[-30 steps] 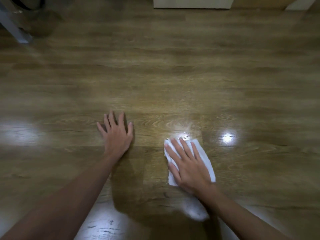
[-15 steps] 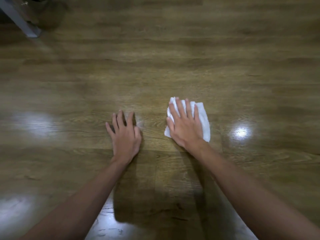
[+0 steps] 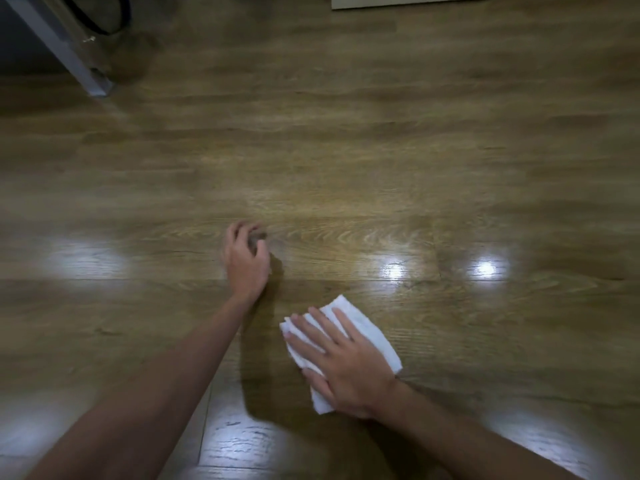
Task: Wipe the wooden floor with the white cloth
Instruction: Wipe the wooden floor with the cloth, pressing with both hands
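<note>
A folded white cloth point(image 3: 369, 327) lies on the glossy wooden floor point(image 3: 346, 150), near the bottom centre of the view. My right hand point(image 3: 343, 365) presses flat on the cloth with its fingers straight and spread, covering its left half. My left hand point(image 3: 246, 261) rests on the bare floor to the left of the cloth and a little farther out. Its fingers are curled under and blurred, and it holds nothing.
A slanted metal leg point(image 3: 69, 53) stands at the far left, with a black cable loop point(image 3: 117, 19) beside it. A white furniture base point(image 3: 408, 0) sits at the top edge. Bright lamp reflections dot the boards.
My right hand has pulled the cloth back toward me from its farther position. My left hand stayed in place, but its fingers have gone from flat and spread to curled.
</note>
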